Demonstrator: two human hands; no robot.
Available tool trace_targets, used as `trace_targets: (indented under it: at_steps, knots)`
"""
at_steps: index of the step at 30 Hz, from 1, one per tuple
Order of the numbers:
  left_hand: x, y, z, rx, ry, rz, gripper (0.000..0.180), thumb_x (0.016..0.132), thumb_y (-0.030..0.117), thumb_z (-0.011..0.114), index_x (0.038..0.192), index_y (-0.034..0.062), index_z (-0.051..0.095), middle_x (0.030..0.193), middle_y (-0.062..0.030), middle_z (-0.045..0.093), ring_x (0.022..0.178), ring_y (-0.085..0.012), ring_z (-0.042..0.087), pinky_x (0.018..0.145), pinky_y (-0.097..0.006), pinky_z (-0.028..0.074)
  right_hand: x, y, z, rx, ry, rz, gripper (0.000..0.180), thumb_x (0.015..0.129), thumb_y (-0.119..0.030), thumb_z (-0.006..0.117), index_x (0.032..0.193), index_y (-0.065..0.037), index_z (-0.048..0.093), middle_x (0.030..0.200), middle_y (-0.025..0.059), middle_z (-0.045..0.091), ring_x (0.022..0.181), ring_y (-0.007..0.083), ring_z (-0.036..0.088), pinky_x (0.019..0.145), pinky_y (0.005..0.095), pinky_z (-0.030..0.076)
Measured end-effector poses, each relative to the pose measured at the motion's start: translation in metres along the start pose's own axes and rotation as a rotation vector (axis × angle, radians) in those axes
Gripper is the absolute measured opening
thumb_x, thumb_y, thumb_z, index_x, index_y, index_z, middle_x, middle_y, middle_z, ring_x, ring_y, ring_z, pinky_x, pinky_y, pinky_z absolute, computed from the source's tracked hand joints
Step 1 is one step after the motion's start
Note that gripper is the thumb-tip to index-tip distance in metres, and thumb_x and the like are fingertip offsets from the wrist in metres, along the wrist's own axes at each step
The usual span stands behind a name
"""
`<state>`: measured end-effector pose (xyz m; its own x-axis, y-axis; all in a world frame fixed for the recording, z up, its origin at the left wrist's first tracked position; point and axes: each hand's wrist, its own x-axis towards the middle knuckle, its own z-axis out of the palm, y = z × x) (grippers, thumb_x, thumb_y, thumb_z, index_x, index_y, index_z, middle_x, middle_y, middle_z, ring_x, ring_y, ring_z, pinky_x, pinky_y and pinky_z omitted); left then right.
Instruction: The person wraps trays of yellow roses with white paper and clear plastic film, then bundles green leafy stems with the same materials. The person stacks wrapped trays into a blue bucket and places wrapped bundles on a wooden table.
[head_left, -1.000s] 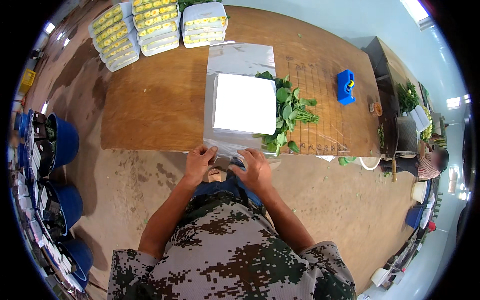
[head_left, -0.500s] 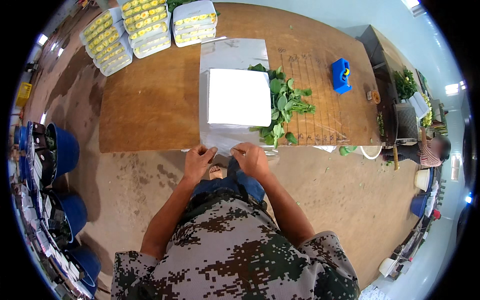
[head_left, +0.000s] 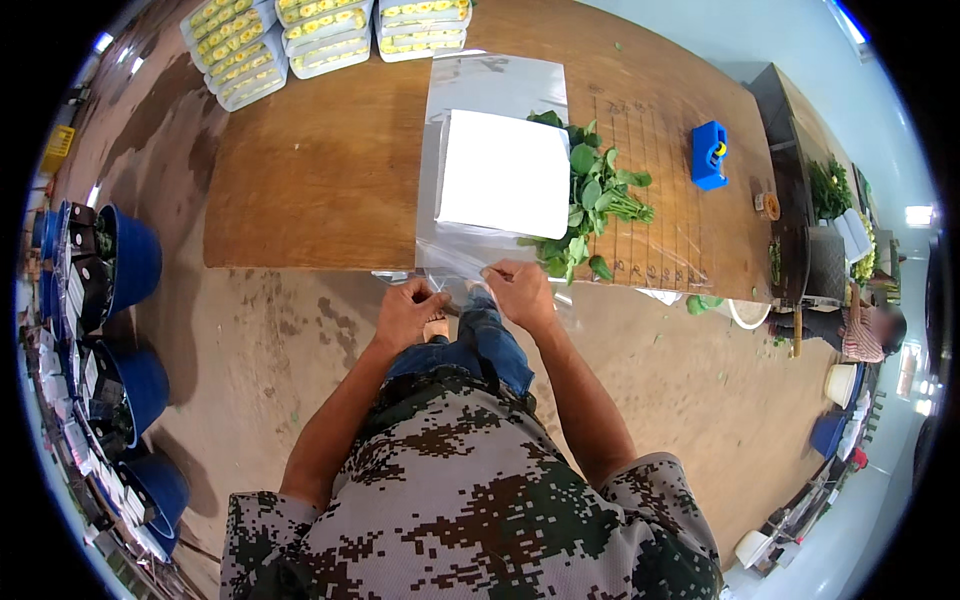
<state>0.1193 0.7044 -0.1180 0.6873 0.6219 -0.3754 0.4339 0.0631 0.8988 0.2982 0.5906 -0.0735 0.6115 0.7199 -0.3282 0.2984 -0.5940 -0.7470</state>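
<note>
A bundle wrapped in white sheet (head_left: 502,173) lies on the wooden table, its leafy green stems (head_left: 590,195) sticking out to the right. Beneath it a clear plastic film (head_left: 495,75) is spread, and its near end hangs over the table's front edge. Just off that edge, my left hand (head_left: 408,314) is closed in a pinch at the hanging film. Higher and to its right, my right hand (head_left: 520,294) also pinches the film, close to the edge. The thin film between my fingers is hard to make out.
Stacked packs of yellow flowers (head_left: 325,35) stand at the table's far left. On the right are a blue tape dispenser (head_left: 709,157) and a tape roll (head_left: 767,206). Blue buckets (head_left: 135,265) line the left side. Another person (head_left: 862,333) is at far right.
The view has shifted, so the table sits higher and farther right. My right hand has moved up and right, while my left hand now sits farther below the table edge.
</note>
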Motion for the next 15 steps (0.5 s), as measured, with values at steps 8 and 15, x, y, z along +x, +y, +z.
trace_targets:
  at_steps: [8, 15]
  knots:
    - [-0.011, -0.087, 0.002, 0.463, 0.306, 0.147, 0.047, 0.079, 0.025, 0.072, 0.121, 0.0073, 0.057, 0.104, -0.0128, 0.062, 0.084, -0.0282, 0.062, 0.073, -0.04, 0.051, 0.002, -0.011, 0.004, -0.123, 0.185, -0.186, 0.014, 0.082, -0.02, 0.068, 0.085, -0.007, 0.072, 0.084, 0.0118, 0.068, 0.078, 0.0329, 0.065, 0.069, 0.0416, 0.051]
    - [0.009, 0.058, -0.015, 0.33, 0.1, 0.274, 0.064, 0.082, 0.018, 0.074, 0.137, 0.0076, 0.044, 0.124, -0.0146, 0.056, 0.083, -0.0221, 0.062, 0.076, -0.036, 0.051, 0.0, -0.007, 0.006, -0.133, 0.181, -0.233, 0.011, 0.079, -0.018, 0.071, 0.079, -0.007, 0.072, 0.081, 0.0107, 0.068, 0.079, 0.0306, 0.065, 0.069, 0.0405, 0.051]
